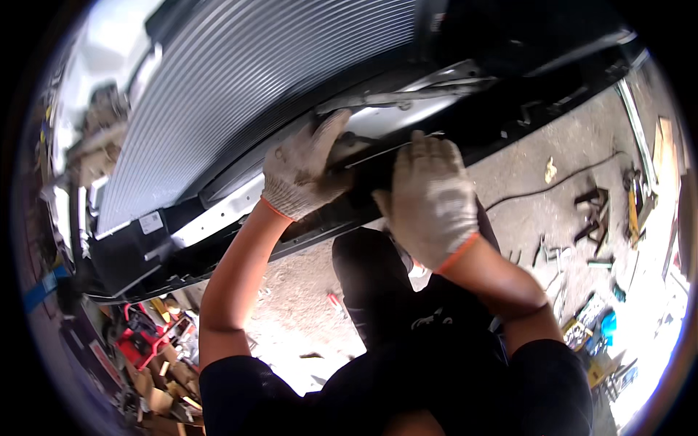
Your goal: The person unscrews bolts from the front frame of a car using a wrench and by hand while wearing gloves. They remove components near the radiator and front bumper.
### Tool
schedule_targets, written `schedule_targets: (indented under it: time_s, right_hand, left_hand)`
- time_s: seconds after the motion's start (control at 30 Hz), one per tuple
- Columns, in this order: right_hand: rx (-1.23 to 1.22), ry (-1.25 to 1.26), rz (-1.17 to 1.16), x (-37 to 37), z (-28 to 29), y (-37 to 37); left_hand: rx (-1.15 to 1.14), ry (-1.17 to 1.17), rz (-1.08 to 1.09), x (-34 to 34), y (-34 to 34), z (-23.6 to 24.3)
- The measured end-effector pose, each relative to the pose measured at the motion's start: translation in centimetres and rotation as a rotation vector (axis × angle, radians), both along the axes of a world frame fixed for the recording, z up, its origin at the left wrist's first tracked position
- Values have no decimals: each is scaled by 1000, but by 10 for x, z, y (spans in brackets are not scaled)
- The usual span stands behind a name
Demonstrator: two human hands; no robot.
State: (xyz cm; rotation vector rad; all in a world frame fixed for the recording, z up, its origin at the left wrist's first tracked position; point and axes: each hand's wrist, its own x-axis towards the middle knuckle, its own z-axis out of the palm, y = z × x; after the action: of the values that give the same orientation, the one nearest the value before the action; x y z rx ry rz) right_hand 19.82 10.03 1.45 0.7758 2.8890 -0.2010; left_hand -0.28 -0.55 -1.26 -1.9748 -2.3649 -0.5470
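Observation:
Both my hands wear pale knit gloves with orange cuffs. My left hand [302, 171] is over the black front beam [545, 87] of a car front end, just below a silver finned radiator [254, 58]; one finger stretches up toward a metal pipe [392, 98], the others are partly shadowed and blurred. My right hand [429, 200] lies on the beam with its fingers extended side by side and thumb apart, its fingertips near the upper edge. A pale metal strip [207, 218] runs behind the beam, partly hidden by my left hand.
My legs are below the beam, above a dirty concrete floor [298, 283]. Several hand tools [592, 218] and a dark cable [538, 189] lie to the right, a long metal rail [636, 131] beside them. At lower left are a red tool holder [142, 334] and cardboard scraps [160, 396].

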Motion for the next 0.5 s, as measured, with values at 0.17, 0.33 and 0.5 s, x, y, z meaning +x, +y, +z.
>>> schedule_targets:
  time_s: [0.17, 0.33, 0.5]
  right_hand:
    - [-128, -169, -88, -12, 37, 3]
    - [-414, -442, -42, -49, 56, 29]
    - [-562, -436, -103, -68, 45, 37]
  left_hand:
    - [-114, 7, 13, 7, 14, 29]
    - [-232, 5, 17, 5, 21, 39]
    - [-430, -19, 140, 10, 24, 44]
